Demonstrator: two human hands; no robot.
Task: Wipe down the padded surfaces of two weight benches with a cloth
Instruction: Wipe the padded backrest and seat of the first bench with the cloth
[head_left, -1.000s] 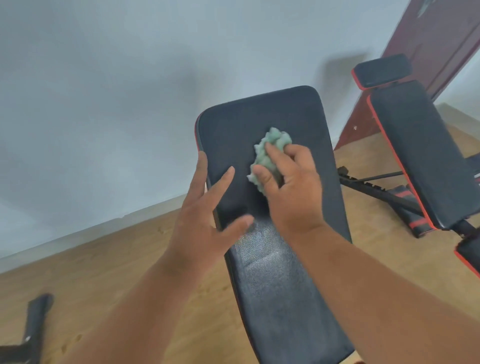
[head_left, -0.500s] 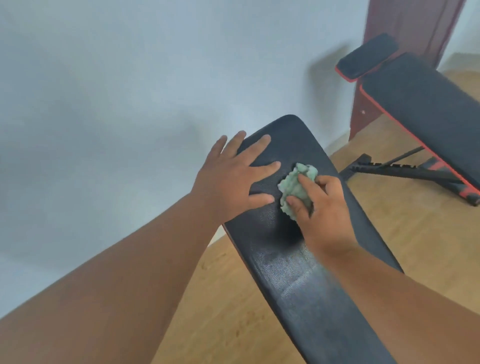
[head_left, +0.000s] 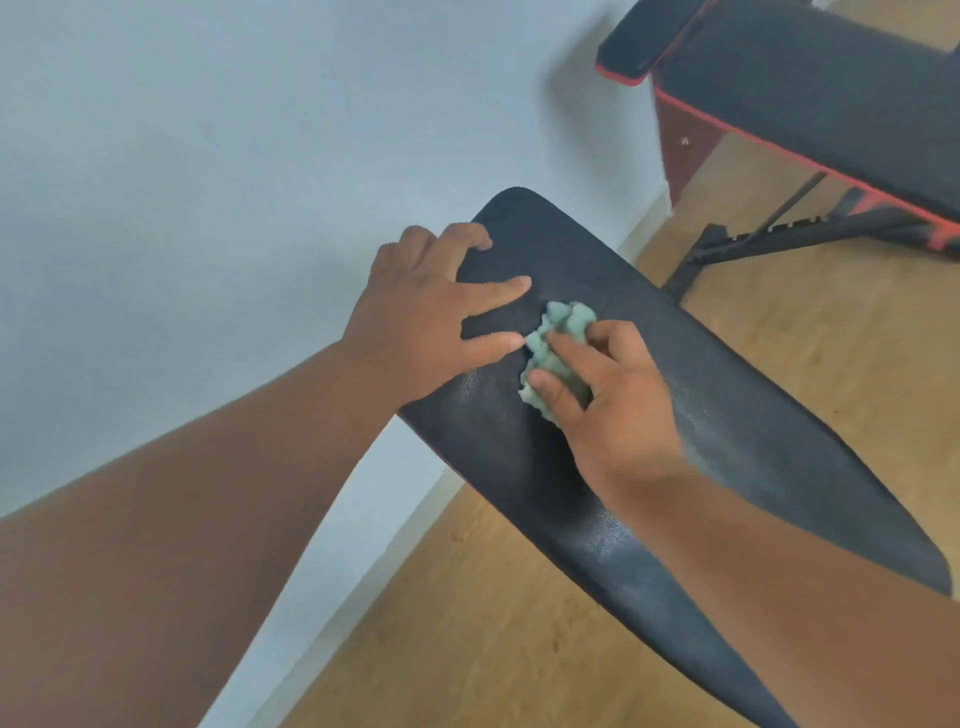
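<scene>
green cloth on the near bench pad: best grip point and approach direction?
Take the cloth by its bunched top, coming from above. It is a crumpled wad lying on the flat pad, so fingers can close over the folds. The right hand grips it just so, thumb on its near-left edge, fingers over the top. The left hand rests on the pad's left edge, so that side is crowded.

Soft, even daylight, a faint sheen on the near bench pad (head_left: 613, 545), wide-angle bending at edges.

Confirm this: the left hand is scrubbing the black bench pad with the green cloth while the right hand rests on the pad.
Hands are swapped. In the head view the right hand grips the green cloth on the black bench pad; the left hand rests on the pad.
</scene>
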